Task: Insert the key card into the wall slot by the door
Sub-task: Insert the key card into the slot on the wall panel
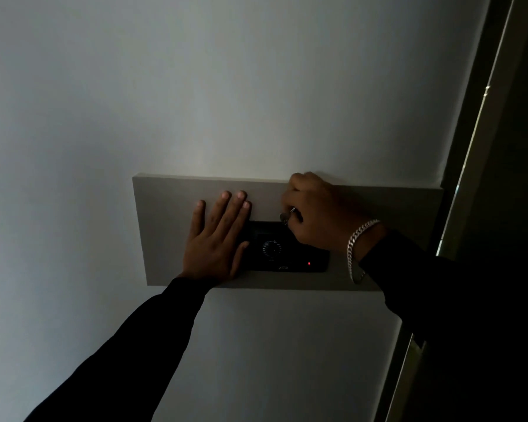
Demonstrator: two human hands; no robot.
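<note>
A black wall unit (290, 254) with a round dial and a small red light is set in a pale grey wall panel (171, 226). My left hand (217, 239) lies flat on the panel with its fingers spread, covering the unit's left end. At the unit's top right corner my right hand (314, 214) is curled shut. A small metal piece (287, 215) glints under its fingers against the unit's top edge. The key card's body and the slot are hidden by that hand.
The room is dim. The white wall (226, 86) surrounds the panel. A dark door frame with a bright strip of light (470, 141) runs down the right side. A silver chain bracelet (357, 239) circles my right wrist.
</note>
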